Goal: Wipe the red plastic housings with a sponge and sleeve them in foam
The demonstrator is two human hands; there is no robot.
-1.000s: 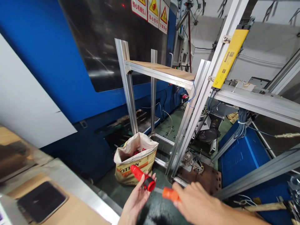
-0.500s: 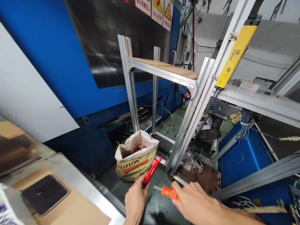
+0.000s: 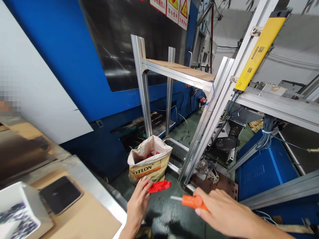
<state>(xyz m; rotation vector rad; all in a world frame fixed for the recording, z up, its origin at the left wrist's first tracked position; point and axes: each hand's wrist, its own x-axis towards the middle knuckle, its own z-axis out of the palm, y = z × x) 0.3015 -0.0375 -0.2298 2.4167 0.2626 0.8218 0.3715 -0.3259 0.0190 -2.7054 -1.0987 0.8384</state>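
My left hand (image 3: 137, 205) is low in the middle, fingers stretched out toward a small red plastic part (image 3: 159, 186). The part sits at the fingertips, level and apparently in the air; I cannot tell if a finger still touches it. Just beyond it an open paper sack (image 3: 149, 166) printed "OTLON" stands on the green floor, with more red pieces inside. My right hand (image 3: 224, 215) is closed round an orange-handled tool (image 3: 191, 201) whose short metal tip points left, toward the red part.
An aluminium frame (image 3: 146, 93) with a cardboard shelf stands behind the sack, against a blue machine (image 3: 62, 56). A yellow sensor bar (image 3: 259, 49) and cables are on the right. At bottom left, a steel-edged table (image 3: 99, 196) carries cardboard, a black pad (image 3: 61, 194) and a white tray (image 3: 17, 212).
My left hand has opened from a grip on the red part, which now lies level at the fingertips, nearer the sack. The right hand with the orange tool stays in place. The view has shifted.
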